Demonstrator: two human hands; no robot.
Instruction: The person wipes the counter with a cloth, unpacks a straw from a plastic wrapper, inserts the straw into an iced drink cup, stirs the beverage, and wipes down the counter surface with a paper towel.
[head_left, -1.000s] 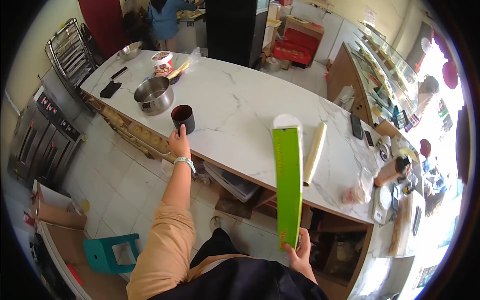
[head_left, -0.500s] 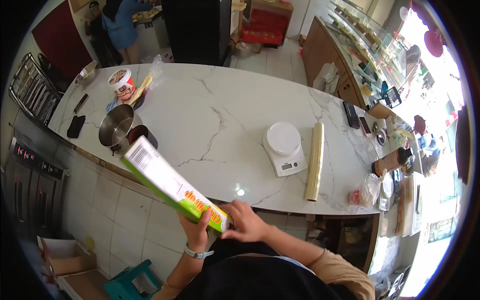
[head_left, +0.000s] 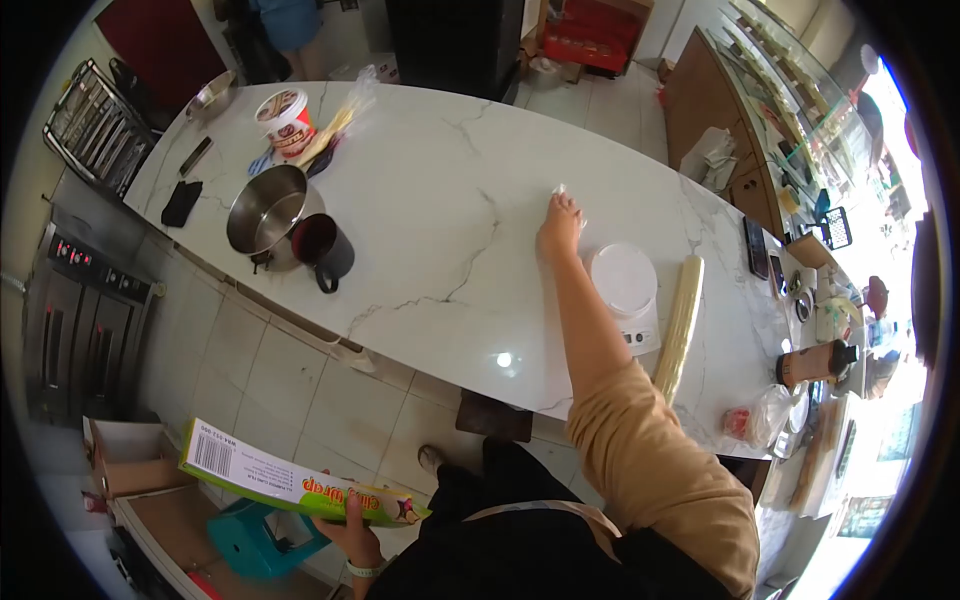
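Marbled tabletop [head_left: 420, 250] ahead: off its edge, left, the cling-wrap box [head_left: 285, 478] is clasped near its right end by the left grip [head_left: 352, 538]; the right grip [head_left: 563, 226] is curled, contents unclear, beside the scale [head_left: 622, 278]; rightward, nearer that hand, the film roll [head_left: 682, 325] is laid pointing away.

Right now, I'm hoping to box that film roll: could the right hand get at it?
Probably yes: the film roll lies beside the white scale, apparently within reach with nothing on top, though the right hand seems busy with something whitish.
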